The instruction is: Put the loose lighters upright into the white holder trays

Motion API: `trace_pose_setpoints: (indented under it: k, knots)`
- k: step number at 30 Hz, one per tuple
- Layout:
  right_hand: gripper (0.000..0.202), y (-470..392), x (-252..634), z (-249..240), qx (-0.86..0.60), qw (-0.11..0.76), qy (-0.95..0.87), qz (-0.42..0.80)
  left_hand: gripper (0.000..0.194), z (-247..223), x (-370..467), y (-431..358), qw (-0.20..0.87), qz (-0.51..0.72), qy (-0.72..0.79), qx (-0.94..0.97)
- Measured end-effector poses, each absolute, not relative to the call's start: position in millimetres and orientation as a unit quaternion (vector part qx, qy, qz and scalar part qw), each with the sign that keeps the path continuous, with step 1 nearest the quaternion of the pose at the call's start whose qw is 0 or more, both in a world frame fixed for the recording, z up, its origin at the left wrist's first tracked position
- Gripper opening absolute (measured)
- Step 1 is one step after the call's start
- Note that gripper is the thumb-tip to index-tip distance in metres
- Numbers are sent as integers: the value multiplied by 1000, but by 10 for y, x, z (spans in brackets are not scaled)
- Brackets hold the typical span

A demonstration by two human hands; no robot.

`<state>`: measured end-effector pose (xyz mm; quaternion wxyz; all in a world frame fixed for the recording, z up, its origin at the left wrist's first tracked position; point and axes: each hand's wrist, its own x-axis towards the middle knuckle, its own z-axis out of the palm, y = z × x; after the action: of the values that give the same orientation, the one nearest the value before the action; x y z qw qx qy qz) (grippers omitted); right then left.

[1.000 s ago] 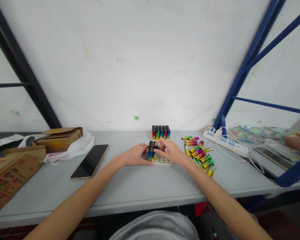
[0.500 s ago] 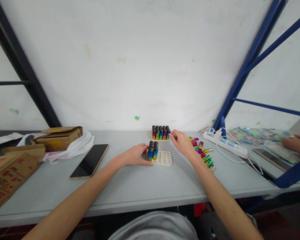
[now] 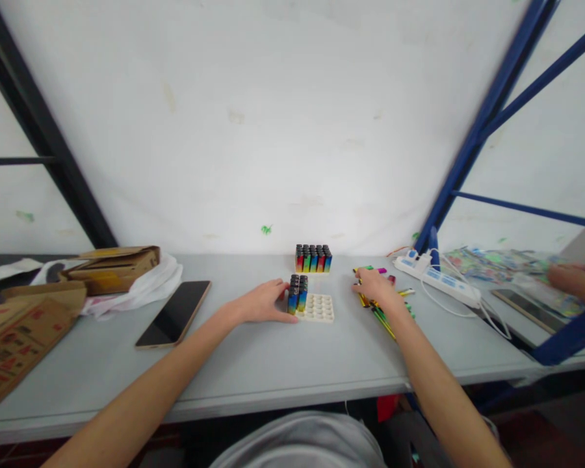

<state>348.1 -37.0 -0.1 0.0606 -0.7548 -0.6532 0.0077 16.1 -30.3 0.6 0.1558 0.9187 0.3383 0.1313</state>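
My left hand [image 3: 266, 301] curls round the left end of a white tray [image 3: 322, 308] with round holes, thumb at its front corner and fingers behind. Several upright cylinders [image 3: 297, 296], perhaps lighters, with black tops and blue-to-yellow bodies, fill the tray's left part; the right-hand holes are bare. My right hand [image 3: 374, 286] is over a loose pile of shiny coloured cylinders [image 3: 383, 322], fingers bent down and apart; nothing shows held, though its fingertips are partly hidden. Farther back, a full block of similar black-topped cylinders [image 3: 313, 259] stands upright near the wall.
On the left are a dark phone [image 3: 174, 314], a white plastic bag [image 3: 166, 276] and cardboard boxes [image 3: 34, 331]. A white power strip [image 3: 443, 284] with cables lies on the right, by a blue metal frame [image 3: 468, 149]. Another person's hand [image 3: 578, 281] is at the far right.
My right hand has moved right and down from the rear block's right side to the loose pile. My left hand and the white tray stay in place.
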Motion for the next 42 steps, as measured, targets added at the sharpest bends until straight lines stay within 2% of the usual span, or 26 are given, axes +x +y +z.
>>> trace_pose_setpoints:
  k: [2,6,9,11,15,20,24,30,37,42]
  knots:
    - [42,-339,3413,-8,-726,85,-682,20,66,2,160,-301,158,132,338,918]
    - [21,-307,3239,35,-623,193,-757,44,66,-7,158,-296,165,137,334,918]
    - [28,-347,3095,74,-543,309,-778,66,67,-4,157,-300,172,141,328,918]
    - [33,-384,3003,77,-506,371,-769,124,68,2,157,-305,175,138,327,918]
    - [37,-426,2851,28,-436,436,-746,252,68,6,157,-312,171,143,326,919]
    - [36,-468,2707,-6,-450,462,-719,261,67,-13,157,-298,165,150,324,919]
    - [37,-548,2614,36,-481,494,-698,194,66,-18,158,-292,160,150,325,920]
    - [50,-594,2555,58,-512,498,-690,119,66,-4,164,-301,175,152,325,917]
    - [34,-588,2513,16,-509,494,-695,122,65,-32,155,-285,173,151,329,916]
    - [37,-618,2487,21,-497,483,-710,125,67,-30,153,-286,172,154,332,915]
